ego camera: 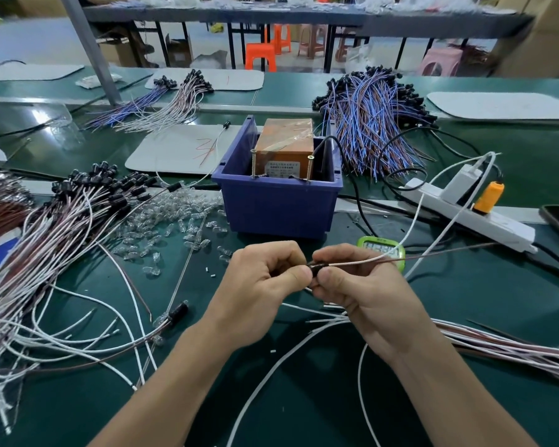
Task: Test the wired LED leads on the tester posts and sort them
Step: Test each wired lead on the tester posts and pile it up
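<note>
Left hand (265,282): fingers curled, thumb and forefinger pinching the black end of the held lead.
Right hand (365,295): curled likewise, pinching the same black end from the other side, thumb tips almost meeting.
Held lead: thin white-and-brown twin-wire LED lead (352,262), between both hands above the green bench mat (304,398), wires trailing right across a green digital timer (389,248).
Tester: orange-brown taped box (284,140) standing in a dark blue plastic bin (275,208), beyond the hands; two upright screw posts (310,167) at its front.
Left side: large pile of white-and-brown leads with black holders (78,214).
Near bin: scattered clear glass-like LED bulbs (175,217).
Back right: heap of blue-and-brown leads (375,124).
Far right: white power strip (465,211).
</note>
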Tool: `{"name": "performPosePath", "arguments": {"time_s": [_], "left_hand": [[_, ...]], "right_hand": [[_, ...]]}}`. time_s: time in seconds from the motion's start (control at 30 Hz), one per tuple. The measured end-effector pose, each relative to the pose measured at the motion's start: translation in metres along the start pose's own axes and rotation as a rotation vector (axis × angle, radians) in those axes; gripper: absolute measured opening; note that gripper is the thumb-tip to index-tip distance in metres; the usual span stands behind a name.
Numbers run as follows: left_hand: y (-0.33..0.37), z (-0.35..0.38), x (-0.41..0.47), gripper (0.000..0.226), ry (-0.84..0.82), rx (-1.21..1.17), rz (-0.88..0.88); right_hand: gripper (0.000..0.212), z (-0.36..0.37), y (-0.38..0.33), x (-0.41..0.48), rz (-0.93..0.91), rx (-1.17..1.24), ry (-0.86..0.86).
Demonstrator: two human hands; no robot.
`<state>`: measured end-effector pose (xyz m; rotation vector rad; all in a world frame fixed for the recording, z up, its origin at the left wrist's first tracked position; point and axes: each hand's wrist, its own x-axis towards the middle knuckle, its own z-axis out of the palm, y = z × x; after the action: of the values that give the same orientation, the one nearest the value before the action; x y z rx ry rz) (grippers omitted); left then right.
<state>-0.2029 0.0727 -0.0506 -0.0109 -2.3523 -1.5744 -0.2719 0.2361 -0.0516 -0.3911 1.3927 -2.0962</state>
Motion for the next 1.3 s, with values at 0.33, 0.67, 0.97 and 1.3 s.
{"name": "performPosePath", "arguments": {"time_s": [0.33,0.67,0.97,1.3], "left_hand": [[0.001,0.008,0.006,0.023,0.096,-0.063,-0.118],[0.000,0.012,-0.003,0.030,0.151,0.284,0.005],[0.004,0.011,0.003,0.034,0.142,0.028,-0.092],[0.008,0.012,0.003,0.031,0.110,-0.128,-0.104]], "right_hand": [[0.014,0.006,-0.001,0.004,0.039,0.079,0.008],[0.011,0.009,0.004,0.003,0.006,0.015,0.108],[0.021,0.003,0.002,0.003,0.044,-0.016,0.011],[0.006,0.003,-0.001,0.000,-0.021,0.038,-0.055]]}}
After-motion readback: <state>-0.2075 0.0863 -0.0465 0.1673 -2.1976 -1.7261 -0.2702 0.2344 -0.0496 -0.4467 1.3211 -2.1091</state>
